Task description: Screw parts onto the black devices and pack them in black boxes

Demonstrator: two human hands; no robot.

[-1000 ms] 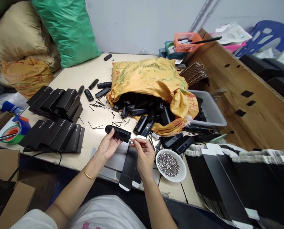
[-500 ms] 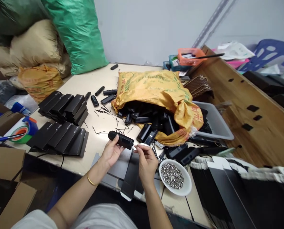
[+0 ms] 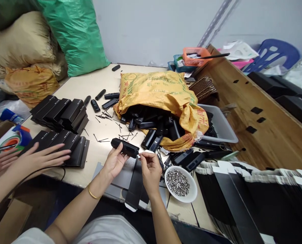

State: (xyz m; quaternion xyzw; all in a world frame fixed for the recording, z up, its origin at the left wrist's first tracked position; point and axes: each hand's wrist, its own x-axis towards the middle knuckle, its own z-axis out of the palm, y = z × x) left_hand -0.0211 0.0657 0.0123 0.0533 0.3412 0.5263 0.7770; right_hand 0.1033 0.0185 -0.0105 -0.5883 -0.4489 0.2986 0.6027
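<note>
My left hand (image 3: pixel 114 163) holds a black oblong plastic device (image 3: pixel 125 147) above the table, thumb on top and fingers beneath. Beside the device's right end, my right hand (image 3: pixel 151 173) is closed in a pinch; whatever lies between its fingertips is too small to make out. Below both hands is a flattened black carton (image 3: pixel 133 189) with white flaps. A white bowl (image 3: pixel 194 194) of small shiny metal pieces (image 3: pixel 177 183) stands to the right of my right hand. Ahead, an open yellow woven sack (image 3: pixel 156 86) spills out more black devices (image 3: pixel 149 139).
Another person's hands (image 3: pixel 43 157) reach over stacked black boxes (image 3: pixel 76 150) at left. Thin black sticks (image 3: pixel 104 139) lie scattered mid-table. A grey bin (image 3: pixel 227 130) sits behind the sack's right side, near a wooden board (image 3: pixel 242 112). Flat black cartons (image 3: pixel 275 206) fill the right front.
Another person's hands have come in from the left over the black boxes. The view has shifted slightly. My hands keep nearly the same hold at the device.
</note>
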